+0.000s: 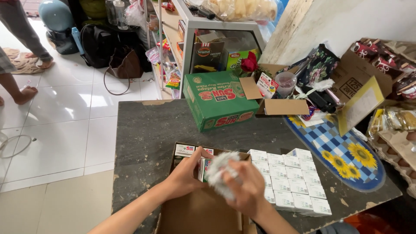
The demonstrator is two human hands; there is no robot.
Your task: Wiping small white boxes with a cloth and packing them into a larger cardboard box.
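My left hand grips a small white carton with red and blue print, held above an open brown cardboard box. My right hand clutches a crumpled white cloth pressed against that carton; the cloth is blurred. More of the same small cartons sit inside the box at its far end. To the right, several matching white cartons stand in neat rows on the dark stone counter.
A green printed box with open flaps stands at the counter's back. A blue checked sunflower mat lies right, beside egg trays and snack packets. Shelves of goods stand behind. On the white tiled floor, left, are two people's bare feet.
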